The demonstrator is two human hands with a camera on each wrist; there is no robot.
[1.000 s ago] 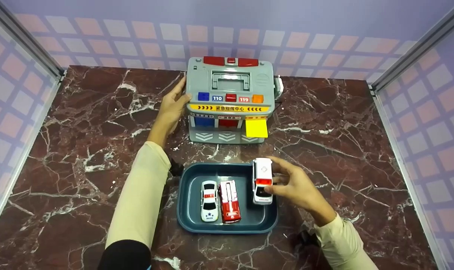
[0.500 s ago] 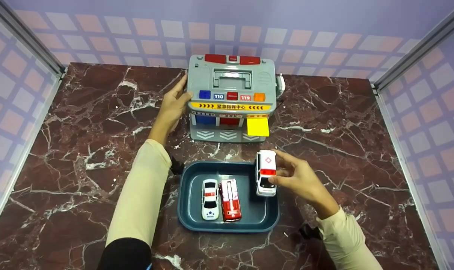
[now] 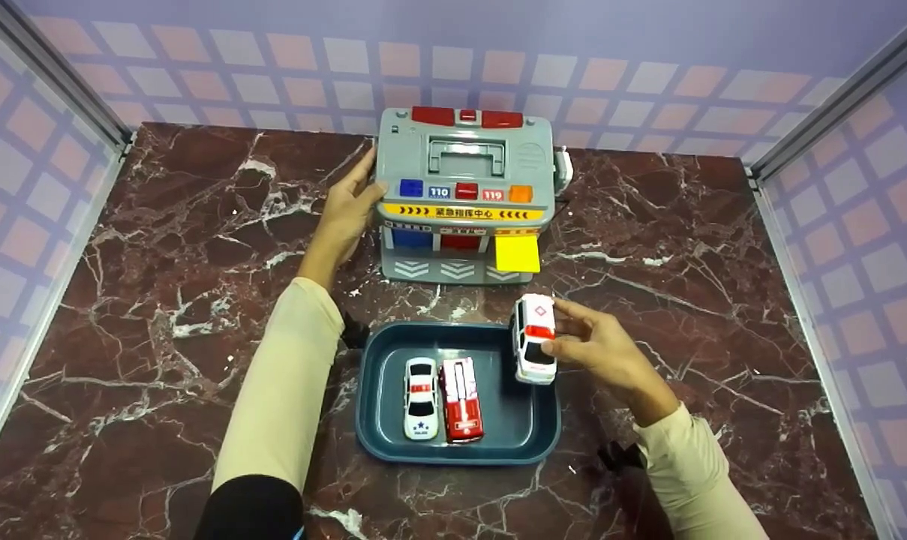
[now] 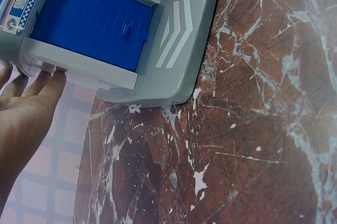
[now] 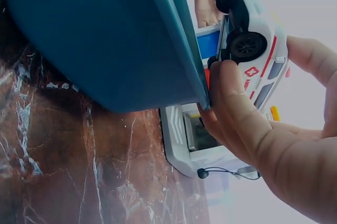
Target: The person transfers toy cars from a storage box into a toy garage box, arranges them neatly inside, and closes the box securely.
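Our right hand [image 3: 605, 352] pinches ambulance [image 3: 537, 322] at tray's [image 3: 457, 457] far right corner; we best lift level, clear of rim. Our left hand [image 3: 346, 210], fingers extended, steadies toy station [image 3: 466, 192].

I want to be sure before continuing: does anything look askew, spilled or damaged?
Nothing looks spilled or damaged. On the toy station, the yellow door juts out, raised, unlike the closed blue door and red door. In the tray, the fire truck lies slightly aslant.
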